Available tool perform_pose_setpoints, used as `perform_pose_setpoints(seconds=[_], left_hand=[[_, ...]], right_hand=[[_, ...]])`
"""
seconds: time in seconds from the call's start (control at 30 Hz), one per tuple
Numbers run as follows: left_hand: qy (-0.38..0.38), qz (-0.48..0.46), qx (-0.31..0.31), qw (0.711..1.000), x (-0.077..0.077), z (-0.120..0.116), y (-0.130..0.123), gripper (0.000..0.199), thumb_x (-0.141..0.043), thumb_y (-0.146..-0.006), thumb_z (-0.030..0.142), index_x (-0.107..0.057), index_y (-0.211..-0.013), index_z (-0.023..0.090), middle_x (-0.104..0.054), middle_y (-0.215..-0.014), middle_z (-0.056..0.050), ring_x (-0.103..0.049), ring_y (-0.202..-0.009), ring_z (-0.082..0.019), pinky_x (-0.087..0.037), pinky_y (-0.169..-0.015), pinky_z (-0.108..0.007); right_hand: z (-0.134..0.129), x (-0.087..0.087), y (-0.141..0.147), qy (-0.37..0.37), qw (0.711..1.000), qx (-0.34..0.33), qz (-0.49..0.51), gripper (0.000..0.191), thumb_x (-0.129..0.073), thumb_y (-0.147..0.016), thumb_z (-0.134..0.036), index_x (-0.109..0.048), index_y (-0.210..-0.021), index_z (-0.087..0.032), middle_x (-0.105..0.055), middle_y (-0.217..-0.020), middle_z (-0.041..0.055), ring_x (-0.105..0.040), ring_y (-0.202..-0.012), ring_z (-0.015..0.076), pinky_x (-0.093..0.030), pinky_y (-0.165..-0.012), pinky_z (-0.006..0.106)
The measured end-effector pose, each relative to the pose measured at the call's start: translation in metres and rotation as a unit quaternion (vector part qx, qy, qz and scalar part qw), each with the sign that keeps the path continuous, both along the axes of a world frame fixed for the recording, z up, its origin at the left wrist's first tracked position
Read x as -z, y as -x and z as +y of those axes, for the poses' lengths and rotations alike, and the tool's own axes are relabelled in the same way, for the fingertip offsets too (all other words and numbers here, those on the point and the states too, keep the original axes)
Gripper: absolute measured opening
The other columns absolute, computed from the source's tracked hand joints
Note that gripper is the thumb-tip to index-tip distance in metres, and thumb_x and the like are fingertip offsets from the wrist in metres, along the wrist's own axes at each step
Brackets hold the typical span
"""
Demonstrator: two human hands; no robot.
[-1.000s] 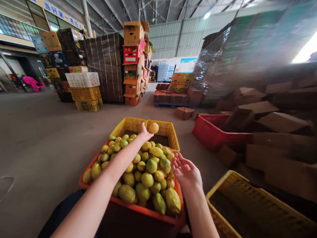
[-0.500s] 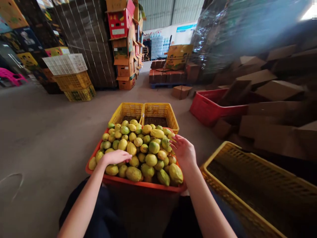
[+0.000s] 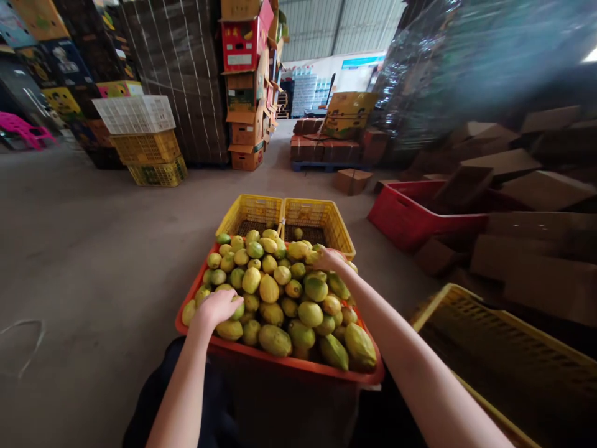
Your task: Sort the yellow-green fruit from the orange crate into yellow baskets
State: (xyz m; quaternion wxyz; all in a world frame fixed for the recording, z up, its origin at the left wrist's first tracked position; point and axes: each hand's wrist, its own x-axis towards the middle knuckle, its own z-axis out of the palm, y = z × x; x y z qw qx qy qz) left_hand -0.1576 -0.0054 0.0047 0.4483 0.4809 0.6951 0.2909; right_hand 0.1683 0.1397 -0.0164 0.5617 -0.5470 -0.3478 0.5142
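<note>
In the head view, green and yellow fruit (image 3: pixel 269 289) is heaped above the rim of an orange crate (image 3: pixel 298 366). The left hand (image 3: pixel 218 306) is laid over the near left of the heap, its fingers curved against a green fruit; whether the grip is pressed together cannot be told. The right hand (image 3: pixel 329 260) is stretched to the far right of the heap, fingertips at a yellow fruit; its grip is partly hidden, so whether that fruit is pinched cannot be told either.

Directly beyond the heap, two yellow crates, the left one (image 3: pixel 260 203) and the right one (image 3: pixel 314 210), are set side by side, their near parts hidden by the fruit. A single fruit (image 3: pixel 298 233) is seen inside the right one. The right side of the orange crate is partly covered by the right forearm.

At the lower right, close beside that forearm, a larger-looking yellow crate (image 3: pixel 527 336) is placed. Beyond it, a red crate (image 3: pixel 401 221) is crowded by loose cardboard (image 3: pixel 550 261). Farther back, the floor (image 3: pixel 116 249) is bordered by stacked boxes (image 3: pixel 243 99), a white crate (image 3: pixel 135 115) on yellow ones, and a pink chair (image 3: pixel 28 129).
</note>
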Motion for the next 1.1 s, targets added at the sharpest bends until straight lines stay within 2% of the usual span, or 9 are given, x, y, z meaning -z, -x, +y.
perform_pose_setpoints(seconds=[0.1, 0.17, 0.4, 0.53, 0.6, 0.67, 0.77, 0.9, 1.1], left_hand=[[0.025, 0.159, 0.131, 0.978, -0.010, -0.001, 0.009, 0.014, -0.068, -0.089, 0.037, -0.072, -0.082, 0.026, -0.081, -0.111, -0.011, -0.063, -0.135, -0.038, -0.038, -0.121, -0.051], [0.049, 0.261, 0.201, 0.943, -0.020, -0.002, 0.013, 0.030, -0.053, -0.099, 0.043, -0.075, -0.109, 0.025, -0.076, -0.134, -0.013, -0.062, -0.137, -0.036, -0.041, -0.119, -0.049], [0.079, 0.360, 0.236, 0.899, -0.030, -0.004, 0.021, 0.053, -0.034, -0.106, 0.046, -0.067, -0.138, 0.019, -0.065, -0.151, -0.018, -0.060, -0.142, -0.034, -0.047, -0.113, -0.043], [0.085, 0.377, 0.260, 0.885, -0.025, -0.004, 0.017, 0.054, -0.034, -0.106, 0.044, -0.066, -0.140, 0.016, -0.065, -0.151, -0.019, -0.062, -0.140, -0.034, -0.047, -0.113, -0.041], [0.090, 0.375, 0.268, 0.883, -0.022, -0.002, 0.012, 0.053, -0.036, -0.106, 0.045, -0.067, -0.139, 0.017, -0.065, -0.152, -0.017, -0.061, -0.141, -0.033, -0.046, -0.114, -0.039], [0.098, 0.374, 0.273, 0.881, -0.017, 0.000, 0.007, 0.051, -0.038, -0.105, 0.044, -0.069, -0.136, 0.018, -0.066, -0.151, -0.015, -0.062, -0.140, -0.031, -0.047, -0.114, -0.037], [0.114, 0.380, 0.273, 0.876, -0.007, 0.004, 0.001, 0.045, -0.045, -0.103, 0.041, -0.071, -0.132, 0.019, -0.067, -0.149, -0.014, -0.064, -0.137, -0.031, -0.047, -0.113, -0.038], [0.120, 0.395, 0.265, 0.871, 0.005, 0.006, 0.001, 0.049, -0.055, -0.097, 0.040, -0.065, -0.142, 0.022, -0.062, -0.155, -0.014, -0.060, -0.143, -0.032, -0.044, -0.118, -0.041], [0.128, 0.407, 0.265, 0.865, 0.020, 0.007, 0.003, 0.069, -0.065, -0.093, 0.042, -0.050, -0.156, 0.018, -0.054, -0.162, -0.017, -0.054, -0.149, -0.032, -0.044, -0.118, -0.040]], right_hand=[[0.004, -0.002, -0.004, 0.059, 0.977, -0.063, -0.196, 0.036, -0.064, -0.105, -0.043, -0.069, -0.131, -0.020, -0.066, -0.138, 0.0082, -0.068, -0.118, 0.0286, -0.060, -0.099, 0.046], [0.004, -0.007, -0.007, 0.080, 0.952, -0.081, -0.286, 0.036, -0.067, -0.103, -0.040, -0.067, -0.134, -0.022, -0.065, -0.140, 0.0102, -0.069, -0.117, 0.0260, -0.061, -0.098, 0.046], [-0.024, -0.056, -0.026, 0.043, 0.916, -0.033, -0.397, 0.037, -0.090, -0.067, -0.019, -0.073, -0.100, -0.022, -0.078, -0.098, 0.0050, -0.072, -0.107, 0.0320, -0.056, -0.091, 0.037], [-0.074, -0.093, -0.031, -0.057, 0.998, 0.007, -0.038, 0.028, -0.082, -0.075, -0.029, -0.069, -0.099, -0.023, -0.076, -0.095, 0.0056, -0.070, -0.080, 0.0207, -0.057, -0.072, 0.034], [-0.101, -0.105, -0.028, -0.076, 0.987, -0.006, 0.144, 0.027, -0.061, -0.094, -0.046, -0.072, -0.103, -0.022, -0.077, -0.103, 0.0106, -0.074, -0.085, 0.0221, -0.059, -0.067, 0.035], [-0.125, -0.106, -0.024, -0.070, 0.963, 0.012, 0.260, 0.064, -0.033, -0.102, -0.069, -0.074, -0.100, -0.020, -0.077, -0.098, 0.0140, -0.069, -0.069, 0.0173, -0.054, -0.051, 0.027], [-0.146, -0.093, -0.015, 0.004, 0.911, 0.026, 0.412, 0.066, -0.032, -0.101, -0.074, -0.071, -0.098, -0.021, -0.072, -0.082, 0.0073, -0.055, -0.051, 0.0106, -0.049, -0.042, 0.020], [-0.154, -0.070, -0.005, 0.132, 0.877, 0.023, 0.461, 0.044, -0.044, -0.102, -0.055, -0.069, -0.117, -0.023, -0.073, -0.088, 0.0074, -0.065, -0.063, 0.0172, -0.059, -0.045, 0.025], [-0.154, -0.060, 0.003, 0.183, 0.879, 0.057, 0.437, 0.032, -0.052, -0.098, -0.040, -0.068, -0.120, -0.022, -0.074, -0.091, 0.0075, -0.070, -0.068, 0.0203, -0.064, -0.050, 0.031]])
